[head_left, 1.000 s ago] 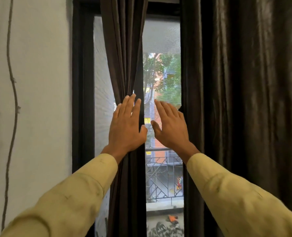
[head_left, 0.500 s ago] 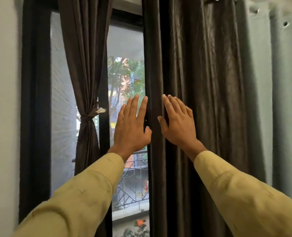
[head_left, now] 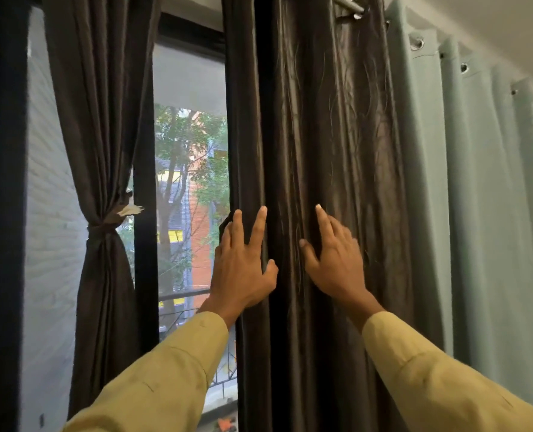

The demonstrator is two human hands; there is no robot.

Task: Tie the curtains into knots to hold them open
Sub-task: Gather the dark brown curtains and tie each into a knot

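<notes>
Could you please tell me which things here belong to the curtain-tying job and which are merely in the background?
Job:
loose dark curtain, with the left hand and right hand on it
tied dark curtain, already cinched

Background:
pale green curtain, untouched
curtain rod
tree outside
balcony railing

single head view, close up, facing the dark curtain [head_left: 321, 151] straight on
</notes>
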